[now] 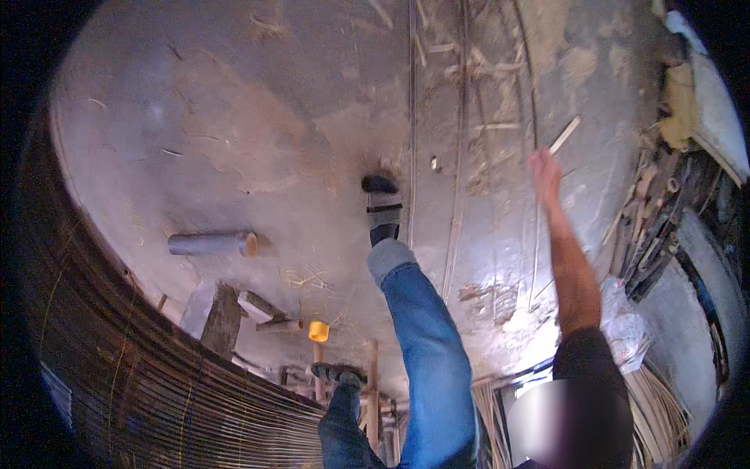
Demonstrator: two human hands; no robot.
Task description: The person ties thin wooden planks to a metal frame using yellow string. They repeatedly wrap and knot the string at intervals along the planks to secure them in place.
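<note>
Close in: woven cane mat (156,383) curves along lower left, dark ribbed strands packed tight. Blue denim leg (426,344) stretches out, grey cuff, sandalled foot (383,207) flat on floor. Yellow cap (318,331) beside rough wooden blocks (226,316). Grey pipe section (211,244) lies on its side, well left of foot. Right hand (544,173) reaches far out, bare forearm extended, fingers curled around thin bamboo strip (536,117) running long across dusty concrete floor (234,117). Left hand out of view. More slender strips (461,156) lie alongside, splinters scattered about.
</note>
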